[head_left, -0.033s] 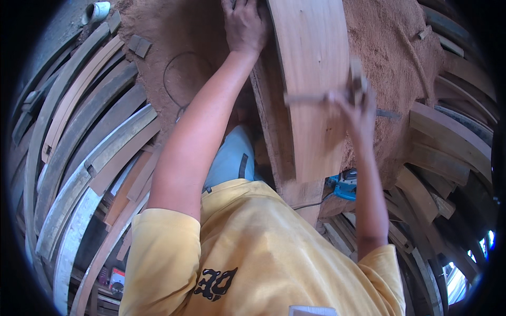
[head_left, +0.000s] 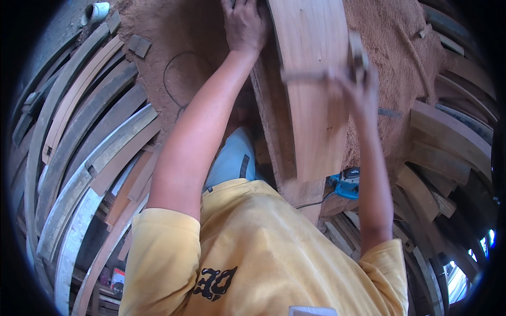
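Note:
A long, pale wooden board runs from the top edge toward me over a darker timber. My left hand is at the board's left edge near the top, back of the hand up; its fingertips are cut off by the picture's edge, so its grip is hidden. My right hand, smeared by motion, is closed on a wooden tool at the board's right edge. This tool has an upright wooden block and a thin bar lying across the board. Blur hides the tool's exact kind.
Reddish sawdust covers the ground around the board. A blue power tool with a cord sits below the board's near end. Stacked timber pieces fill the left side, and more planks lie at right. A small wood block rests at upper left.
My right hand has moved a little away from me along the board with the wooden tool, taking the crossbar farther up. My left hand stays in place.

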Demonstrator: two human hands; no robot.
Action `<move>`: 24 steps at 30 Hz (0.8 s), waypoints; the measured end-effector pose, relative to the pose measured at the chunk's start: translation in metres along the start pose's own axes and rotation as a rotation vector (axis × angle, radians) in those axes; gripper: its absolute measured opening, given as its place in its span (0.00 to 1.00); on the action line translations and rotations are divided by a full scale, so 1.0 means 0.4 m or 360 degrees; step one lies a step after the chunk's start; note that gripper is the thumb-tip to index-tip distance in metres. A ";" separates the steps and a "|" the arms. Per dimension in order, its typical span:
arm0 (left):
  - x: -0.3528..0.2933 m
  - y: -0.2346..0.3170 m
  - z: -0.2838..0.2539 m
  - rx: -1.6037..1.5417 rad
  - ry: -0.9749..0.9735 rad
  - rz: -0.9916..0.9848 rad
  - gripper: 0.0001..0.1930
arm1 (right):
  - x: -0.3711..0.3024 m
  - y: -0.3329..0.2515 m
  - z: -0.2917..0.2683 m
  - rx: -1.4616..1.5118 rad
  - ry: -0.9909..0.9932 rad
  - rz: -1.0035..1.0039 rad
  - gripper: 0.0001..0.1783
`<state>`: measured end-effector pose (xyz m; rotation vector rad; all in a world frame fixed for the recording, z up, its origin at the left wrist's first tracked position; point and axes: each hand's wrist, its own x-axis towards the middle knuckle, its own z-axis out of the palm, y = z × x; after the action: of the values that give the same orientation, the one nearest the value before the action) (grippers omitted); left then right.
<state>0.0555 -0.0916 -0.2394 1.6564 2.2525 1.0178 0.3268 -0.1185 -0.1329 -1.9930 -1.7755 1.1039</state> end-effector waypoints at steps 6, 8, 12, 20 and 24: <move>0.022 -0.002 0.033 -0.0012 -0.0060 0.0100 0.27 | 0.410 -0.250 0.005 0.0134 0.0146 -0.0367 0.47; 0.026 -0.045 0.059 0.0014 0.0111 0.0074 0.27 | 0.339 -0.279 -0.047 0.0026 -0.0375 0.0067 0.47; -0.007 -0.071 0.023 0.0174 0.0005 -0.0031 0.29 | 0.062 0.037 -0.053 -0.0327 -0.0379 -0.0139 0.59; -0.434 0.126 -0.070 0.0176 -0.0068 0.0243 0.31 | -0.594 0.297 -0.112 0.0135 -0.0139 0.0363 0.58; -0.425 0.131 -0.081 -0.0110 -0.0095 0.0080 0.33 | -0.386 0.206 -0.046 -0.0032 0.0094 0.0107 0.57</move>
<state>0.1431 -0.2494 -0.2263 1.6995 2.1238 1.0309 0.4047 -0.2752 -0.1164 -2.0893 -1.7084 1.0392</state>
